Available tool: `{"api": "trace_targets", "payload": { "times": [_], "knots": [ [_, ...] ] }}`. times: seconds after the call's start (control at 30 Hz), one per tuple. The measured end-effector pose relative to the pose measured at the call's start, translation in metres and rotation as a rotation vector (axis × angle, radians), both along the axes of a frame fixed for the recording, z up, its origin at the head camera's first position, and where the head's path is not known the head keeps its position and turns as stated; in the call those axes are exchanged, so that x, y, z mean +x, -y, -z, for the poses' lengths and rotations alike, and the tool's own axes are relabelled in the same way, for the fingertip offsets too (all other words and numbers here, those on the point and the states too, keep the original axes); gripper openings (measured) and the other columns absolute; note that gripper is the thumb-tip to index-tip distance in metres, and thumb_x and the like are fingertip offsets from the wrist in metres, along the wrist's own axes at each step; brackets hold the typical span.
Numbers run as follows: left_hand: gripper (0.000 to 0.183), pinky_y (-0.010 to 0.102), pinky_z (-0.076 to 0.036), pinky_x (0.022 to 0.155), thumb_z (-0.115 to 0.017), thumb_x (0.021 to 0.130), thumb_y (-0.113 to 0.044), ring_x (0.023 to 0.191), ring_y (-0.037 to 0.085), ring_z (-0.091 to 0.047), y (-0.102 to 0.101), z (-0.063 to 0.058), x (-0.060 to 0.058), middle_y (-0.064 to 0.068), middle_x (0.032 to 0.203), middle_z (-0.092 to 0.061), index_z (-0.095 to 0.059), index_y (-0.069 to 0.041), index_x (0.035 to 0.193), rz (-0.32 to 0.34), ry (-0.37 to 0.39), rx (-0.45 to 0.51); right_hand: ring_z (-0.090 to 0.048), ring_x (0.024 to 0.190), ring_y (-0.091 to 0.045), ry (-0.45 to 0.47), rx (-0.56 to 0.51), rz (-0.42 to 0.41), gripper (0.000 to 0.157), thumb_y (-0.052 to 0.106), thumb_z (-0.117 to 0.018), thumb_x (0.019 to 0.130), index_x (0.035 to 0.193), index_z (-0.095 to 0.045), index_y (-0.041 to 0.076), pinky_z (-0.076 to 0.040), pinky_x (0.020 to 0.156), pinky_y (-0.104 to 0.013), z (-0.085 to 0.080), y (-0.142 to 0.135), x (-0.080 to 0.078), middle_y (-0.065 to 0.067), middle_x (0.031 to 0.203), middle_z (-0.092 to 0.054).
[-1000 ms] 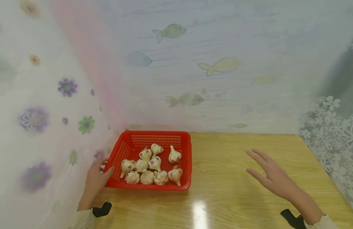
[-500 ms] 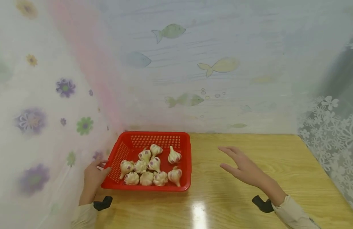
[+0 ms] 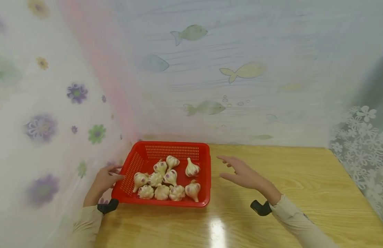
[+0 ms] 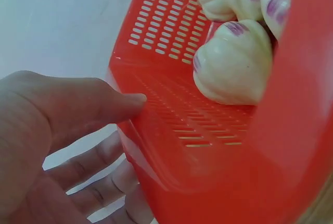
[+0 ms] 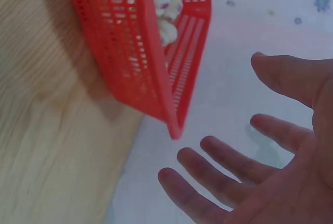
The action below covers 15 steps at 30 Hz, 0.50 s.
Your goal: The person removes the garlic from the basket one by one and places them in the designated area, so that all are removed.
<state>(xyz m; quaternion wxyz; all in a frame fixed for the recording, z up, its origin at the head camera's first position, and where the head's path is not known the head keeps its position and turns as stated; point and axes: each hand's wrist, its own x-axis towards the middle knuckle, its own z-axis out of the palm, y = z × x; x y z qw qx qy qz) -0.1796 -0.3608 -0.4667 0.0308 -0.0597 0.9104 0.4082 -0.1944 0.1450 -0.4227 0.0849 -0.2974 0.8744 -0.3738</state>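
A red plastic basket [image 3: 161, 203] with slotted walls stands at the left of the table and holds several garlic bulbs [image 3: 161, 192], whitish with purple marks. At its left side my left hand [image 3: 102, 181] grips the rim. In the left wrist view the thumb [image 4: 104, 99] lies over the rim's edge and the other fingers sit outside the wall. My right hand [image 3: 244, 174] hovers just right of the basket, fingers spread and holding nothing. The right wrist view shows a gap between those fingers [image 5: 218, 182] and the basket's rim [image 5: 161, 78].
A wooden table [image 3: 290, 193] extends to the right and front of the basket. Behind it rises a pale wall covering [image 3: 272, 113] printed with fish. A flowered covering [image 3: 54, 155] stands close on the left, beside my left hand.
My right hand has moved left across the table to near the basket's right side. My left hand stays at the left rim, and the basket keeps its place.
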Motion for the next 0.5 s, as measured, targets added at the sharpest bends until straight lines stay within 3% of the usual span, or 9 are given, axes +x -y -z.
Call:
{"api": "trace_targets", "payload": {
  "times": [0.33,0.5],
  "knots": [
    [0.056,0.04,-0.057,0.065,-0.071,0.083,-0.014,0.079,0.024,-0.061,0.005,-0.002,-0.005,0.023,0.106,-0.058,-0.05,0.008,0.13,-0.06,0.093,0.09,-0.056,0.107,-0.031,0.177,-0.093,0.039,0.058,0.027,-0.062,0.091,0.142,-0.041,0.01,-0.051,0.084,-0.044,0.008,0.04,-0.03,-0.019,0.125,-0.053],
    [0.06,0.043,-0.057,0.068,-0.072,0.082,-0.016,0.081,0.023,-0.062,0.005,-0.003,-0.007,0.023,0.11,-0.057,-0.049,0.006,0.133,-0.081,0.139,0.133,-0.055,0.106,-0.03,0.27,-0.147,0.112,0.053,0.022,-0.065,0.089,0.137,-0.047,0.011,-0.051,0.081,-0.041,0.013,0.061,-0.041,-0.019,0.125,-0.052]
  ]
}}
